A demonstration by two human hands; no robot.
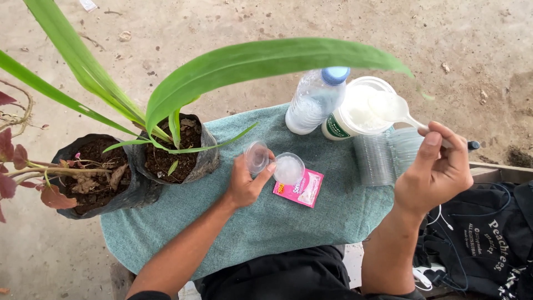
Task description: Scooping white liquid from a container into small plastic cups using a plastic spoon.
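Clear plastic everywhere: small cup [289, 168] with hinged lid [256, 156] pinched in left hand [244, 183], fingers closed on the hinge side, thumb tip against the cup rim, lid flipped open toward the plants. White granules already inside the cup, mouth facing up. Cup just above the teal cloth [250, 222] and touching or nearly touching a pink sachet [300, 189] lying below it. Right hand [436, 172] well apart to the right, fingers curled shut around the handle of a white spoon [397, 109]. Spoon's long axis slanting from the hand up and left, bowl sitting over the open tub [363, 108] of white granules, loaded or not: cannot tell. From spoon bowl to cup: down and left, across the cloth, with the bottle [316, 100] standing just left of the tub and beside that line. Stack of empty clear cups [383, 158] lying on its side between tub and right wrist. Left hand plainly the nearer one to the cup; right hand nearer to tub. Two potted plants [172, 158] in black bags at the cloth's left end, one long leaf [266, 61] arching over bottle and tub. Black bag [488, 239] at far right.
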